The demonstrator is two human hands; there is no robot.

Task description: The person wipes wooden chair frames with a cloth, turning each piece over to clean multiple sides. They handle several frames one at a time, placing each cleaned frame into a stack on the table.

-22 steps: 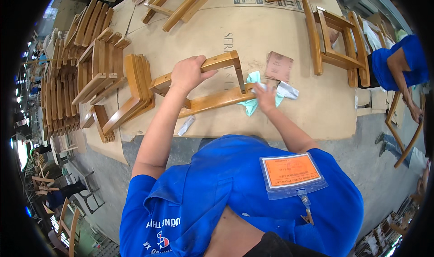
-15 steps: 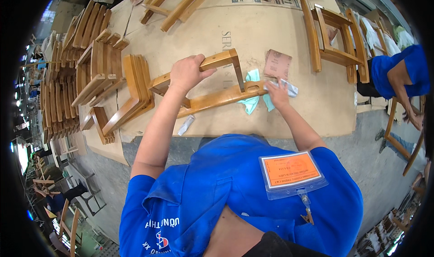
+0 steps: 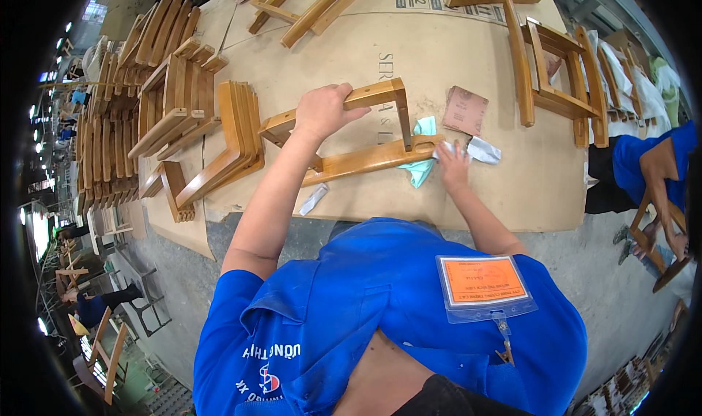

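The wooden frame [image 3: 365, 162] rests on the cardboard-covered counter [image 3: 534, 196], its long lower rail on the near side. The left hand [image 3: 324, 112] is clamped around the frame's upper rail. The right hand [image 3: 453, 166] is at the frame's right end, its fingers over something pale; whether they are closed on it, I cannot tell. A turquoise cloth [image 3: 419, 173] lies partly under that end of the frame. Right of the frame are a brownish-pink sheet [image 3: 466, 110] and a pale folded piece [image 3: 487, 152]; stacked angled wooden parts [image 3: 240, 123] stand to its left.
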